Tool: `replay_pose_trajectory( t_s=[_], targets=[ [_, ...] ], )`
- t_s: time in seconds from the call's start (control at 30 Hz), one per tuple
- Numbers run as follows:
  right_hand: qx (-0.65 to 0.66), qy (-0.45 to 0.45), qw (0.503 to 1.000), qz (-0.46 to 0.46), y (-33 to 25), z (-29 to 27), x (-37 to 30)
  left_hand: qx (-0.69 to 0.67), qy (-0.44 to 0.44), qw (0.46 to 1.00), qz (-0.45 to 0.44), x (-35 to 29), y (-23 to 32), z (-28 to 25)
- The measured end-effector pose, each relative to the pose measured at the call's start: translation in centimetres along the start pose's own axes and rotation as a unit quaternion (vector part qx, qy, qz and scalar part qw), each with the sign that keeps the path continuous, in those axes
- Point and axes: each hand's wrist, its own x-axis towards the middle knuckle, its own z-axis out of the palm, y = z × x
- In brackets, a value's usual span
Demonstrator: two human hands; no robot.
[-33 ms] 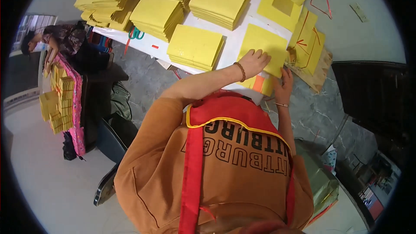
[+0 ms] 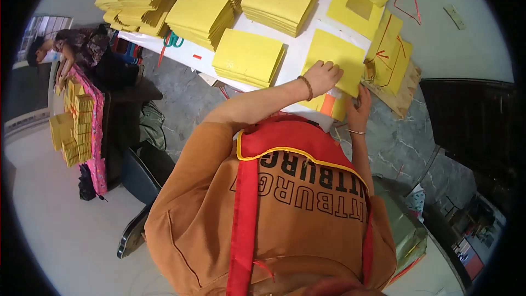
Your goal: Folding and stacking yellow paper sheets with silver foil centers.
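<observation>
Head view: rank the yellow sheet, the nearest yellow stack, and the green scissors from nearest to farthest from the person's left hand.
1. Yellow sheet: under the left hand, touching it.
2. Yellow stack: just left of the hand, on the white table.
3. Green scissors: far left, at the table edge.

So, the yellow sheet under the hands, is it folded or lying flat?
Flat: the yellow sheet lies spread on the white table, left hand pressing it, right hand at its edge.

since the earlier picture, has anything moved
Nothing visibly changed. The left hand lies on the yellow sheet at the table's edge, the right hand touches its near corner, and the yellow stacks sit as before.
</observation>
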Motion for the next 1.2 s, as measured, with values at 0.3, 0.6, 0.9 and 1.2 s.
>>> replay_pose_trajectory(
  t_s=[0.3,0.6,0.9,1.2],
  targets=[
    [0.09,-0.007,0.996,-0.011,1.1,1.2,-0.6,-0.022,0.203,0.979,0.018,-7.9,-3.3,-12.5],
    [0.048,-0.038,0.998,-0.013,1.1,1.4,-1.0,0.068,0.04,0.993,-0.09,-16.8,-11.3,-9.3],
    [0.001,-0.041,0.999,0.018,-0.1,1.0,-1.4,-0.048,-0.057,0.99,-0.12,-17.4,-11.9,-9.2],
    [0.02,-0.029,0.999,0.035,1.3,1.2,-1.4,-0.06,0.01,0.991,-0.12,-18.2,-11.5,-7.1]
  ],
)
